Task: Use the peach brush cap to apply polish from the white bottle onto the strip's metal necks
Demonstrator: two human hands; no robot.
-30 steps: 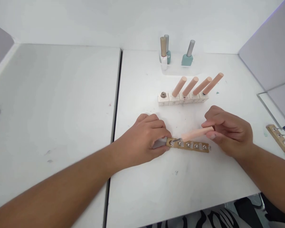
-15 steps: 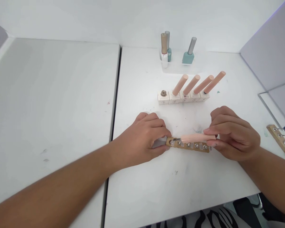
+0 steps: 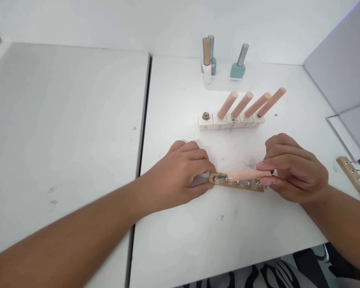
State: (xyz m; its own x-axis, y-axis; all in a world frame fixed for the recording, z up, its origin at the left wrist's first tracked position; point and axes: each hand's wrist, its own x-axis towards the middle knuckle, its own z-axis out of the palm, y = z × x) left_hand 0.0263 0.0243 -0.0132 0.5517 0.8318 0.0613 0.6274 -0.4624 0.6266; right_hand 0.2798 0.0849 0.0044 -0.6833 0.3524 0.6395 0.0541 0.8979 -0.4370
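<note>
My left hand [image 3: 187,172] pinches the left end of a wooden strip [image 3: 255,188] that carries a row of silver studs and small clear pieces. In my right hand [image 3: 297,170] is a pink-handled brush [image 3: 247,174], held nearly level above the strip. Its dark tip points left and lies over the strip's left end, close to my left fingertips; whether it touches cannot be made out. Behind the hands stands a row of joined white bottles [image 3: 220,123]. Pink caps [image 3: 227,105] rise from most of them, while the leftmost shows a bare bottle neck [image 3: 205,115].
At the back, a clear tray [image 3: 220,85] holds a teal bottle [image 3: 238,71], a white bottle with a gold cap [image 3: 207,60] and another teal one. A second wooden strip [image 3: 352,176] with dark-tipped pieces lies at the far right. A dark seam [image 3: 144,132] divides the white tabletop.
The view has shifted slightly, so the bottles appear a little higher. Both hands keep their grips, and the brush tip stays over the strip's left end.
</note>
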